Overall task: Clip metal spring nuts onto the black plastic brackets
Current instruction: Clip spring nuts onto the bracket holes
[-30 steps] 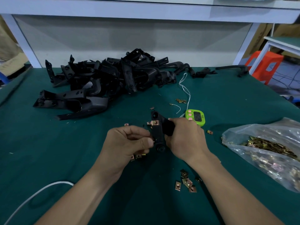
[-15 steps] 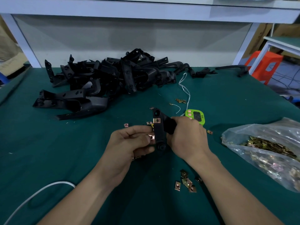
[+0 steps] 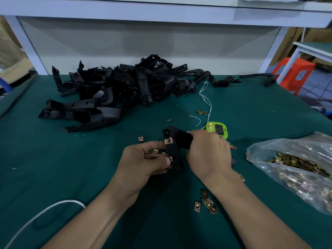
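Right hand [image 3: 208,155] grips a bracket [image 3: 173,150] bearing one clipped nut [image 3: 168,140], left hand [image 3: 142,162] pinches a second nut [image 3: 170,159] on; bracket pile [image 3: 115,90] awaits

head view looks down, close over table [image 3: 53,168].

no text can be read; the green timer [image 3: 216,131] display is blurred

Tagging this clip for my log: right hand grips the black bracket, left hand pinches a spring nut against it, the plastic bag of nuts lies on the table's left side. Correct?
Not quite: the head view shows the plastic bag of nuts on the right side of the table. The rest holds: the right hand grips the black bracket, the left hand pinches a spring nut against it.
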